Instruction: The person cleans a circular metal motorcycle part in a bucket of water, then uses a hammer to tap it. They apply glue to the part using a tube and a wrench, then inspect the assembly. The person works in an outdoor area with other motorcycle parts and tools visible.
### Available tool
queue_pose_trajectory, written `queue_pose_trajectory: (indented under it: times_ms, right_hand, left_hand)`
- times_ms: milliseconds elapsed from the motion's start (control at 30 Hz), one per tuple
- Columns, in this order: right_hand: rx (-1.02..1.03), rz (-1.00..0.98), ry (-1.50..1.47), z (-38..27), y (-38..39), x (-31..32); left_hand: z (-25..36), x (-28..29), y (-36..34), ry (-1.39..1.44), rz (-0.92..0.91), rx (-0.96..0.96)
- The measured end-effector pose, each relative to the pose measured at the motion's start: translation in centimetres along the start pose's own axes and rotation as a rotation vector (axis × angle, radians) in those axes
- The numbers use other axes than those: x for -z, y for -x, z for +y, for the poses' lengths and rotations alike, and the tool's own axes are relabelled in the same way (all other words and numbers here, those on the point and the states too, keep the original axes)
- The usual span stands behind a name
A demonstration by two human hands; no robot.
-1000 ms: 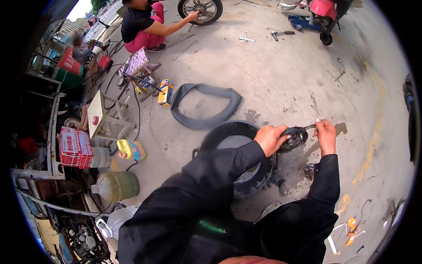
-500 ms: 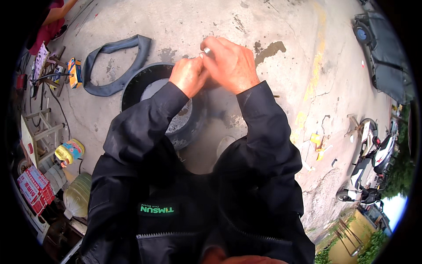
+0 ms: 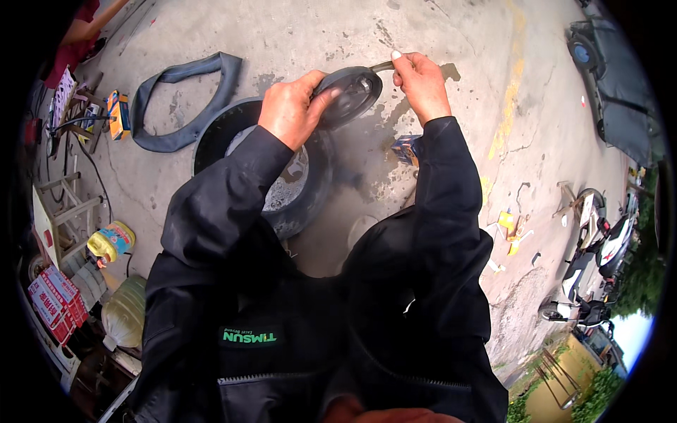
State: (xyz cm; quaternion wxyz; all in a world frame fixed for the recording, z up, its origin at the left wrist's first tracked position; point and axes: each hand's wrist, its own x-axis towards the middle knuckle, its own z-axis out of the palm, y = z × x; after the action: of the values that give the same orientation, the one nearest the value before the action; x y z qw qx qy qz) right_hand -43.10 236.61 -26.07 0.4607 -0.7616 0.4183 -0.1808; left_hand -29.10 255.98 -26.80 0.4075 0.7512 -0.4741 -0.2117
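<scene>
The left hand (image 3: 290, 107) is curled closed around the near edge of a folded black rubber inner tube (image 3: 350, 94), thumb and fingers pinching the coil at its 9 o'clock side. The right hand (image 3: 421, 83) sits at the coil's 3 o'clock, its fingertips pressed shut on the free strip of rubber that runs off the coil's top edge (the thumbnail shows pale against it). The tube is held up in the air between the 2 hands, above the concrete ground (image 3: 451, 28).

Below the left forearm, at 7 o'clock from the coil, a black tyre (image 3: 247, 134) lies flat with a grey rim inside it. A second, slack inner tube (image 3: 185, 95) lies on the ground at 9 o'clock from the tyre, just beside it. A small blue box (image 3: 405, 148) rests on the ground beside the right sleeve. A yellow jug (image 3: 111, 242) stands at the far left, near red crates (image 3: 49, 296). Scooters (image 3: 599, 233) are parked at the right edge.
</scene>
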Motion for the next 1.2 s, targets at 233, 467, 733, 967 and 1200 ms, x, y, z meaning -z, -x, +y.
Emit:
queue_pose_trajectory:
  times_ms: [233, 467, 733, 967, 1200]
  right_hand:
    - [0.292, 0.128, 0.359, -3.4, 1.8, -1.8]
    - [-0.225, -0.162, -0.292, -1.7, 1.1, 0.2]
    - [0.176, -0.095, -0.243, -4.5, 3.8, -0.4]
    - [0.122, -0.085, -0.562, -4.3, 3.1, 0.8]
    - [-0.234, -0.343, -0.646, -2.3, 0.7, -0.6]
  left_hand:
    - [-0.3, -0.1, 0.6, -0.026, -0.058, -0.013]
    - [-1.7, 0.1, -0.7, 0.999, -0.154, 0.416]
    - [-1.1, 0.5, -1.0, 1.287, -0.223, 0.634]
    - [-2.1, 1.0, -1.2, 1.123, -0.533, 0.586]
    - [0.2, 0.1, 0.1, 1.251, -0.671, 0.446]
